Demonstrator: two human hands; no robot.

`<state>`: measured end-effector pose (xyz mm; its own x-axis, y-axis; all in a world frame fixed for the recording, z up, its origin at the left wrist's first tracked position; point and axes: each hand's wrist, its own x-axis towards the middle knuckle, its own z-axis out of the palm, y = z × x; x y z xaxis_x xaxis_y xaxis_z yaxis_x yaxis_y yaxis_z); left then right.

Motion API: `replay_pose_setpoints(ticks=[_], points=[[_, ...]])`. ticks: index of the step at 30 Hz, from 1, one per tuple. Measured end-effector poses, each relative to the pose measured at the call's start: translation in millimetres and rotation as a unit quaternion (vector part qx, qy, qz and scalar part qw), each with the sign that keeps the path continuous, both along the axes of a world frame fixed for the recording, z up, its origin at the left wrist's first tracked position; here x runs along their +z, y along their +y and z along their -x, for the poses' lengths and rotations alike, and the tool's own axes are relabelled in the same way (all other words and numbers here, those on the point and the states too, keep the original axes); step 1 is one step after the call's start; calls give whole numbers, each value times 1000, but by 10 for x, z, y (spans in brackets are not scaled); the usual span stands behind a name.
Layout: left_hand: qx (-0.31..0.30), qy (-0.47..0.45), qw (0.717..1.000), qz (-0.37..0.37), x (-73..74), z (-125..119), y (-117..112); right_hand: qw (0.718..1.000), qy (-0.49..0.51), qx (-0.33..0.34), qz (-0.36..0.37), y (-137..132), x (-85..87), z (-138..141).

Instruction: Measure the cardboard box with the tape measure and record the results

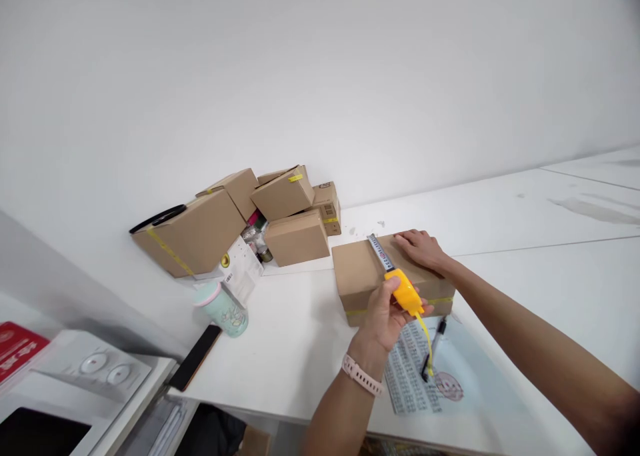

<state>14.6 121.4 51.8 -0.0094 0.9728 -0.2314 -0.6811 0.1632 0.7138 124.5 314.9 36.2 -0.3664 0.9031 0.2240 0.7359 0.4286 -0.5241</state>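
Head view shows the left hand [384, 321], right of centre in the frame, with its fingers wrapped around a yellow tape measure [404, 292]. The extended blade [382, 254] lies across the top of a cardboard box [357, 276], pointing toward the upper part of the frame. The right hand [420, 249] rests on the same box, its fingers extended and grasping nothing. A yellow strap [425, 334] hangs from the tape measure toward a pen [439, 341] on a printed sheet [413, 369], lower right of centre. Left of centre, a mint-green bottle [229, 314] stands on the white worktop [285, 356], with more cardboard boxes [297, 239] heaped above it in the frame.
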Motion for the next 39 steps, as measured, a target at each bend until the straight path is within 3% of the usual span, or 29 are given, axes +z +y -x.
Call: replay_pose_setpoints(ticks=[5,10,14,21,28,39], points=[[-7,10,1000,6,-118,-45,11,999,-29,19,0,-53,7,2],[-15,13,1000,4,-137,-13,-40,993,-96,69,-2,-107,66,47],[-22,13,1000,10,-160,-18,-42,991,-121,62,0,-53,119,143],[-32,-4,999,18,-275,-31,-34,990,-116,70,-38,109,-16,260],[0,5,1000,-2,-235,-150,-28,990,-115,76,-10,188,3,269],[13,3,1000,2,-178,-188,-38,980,-174,65,-69,247,-76,329]])
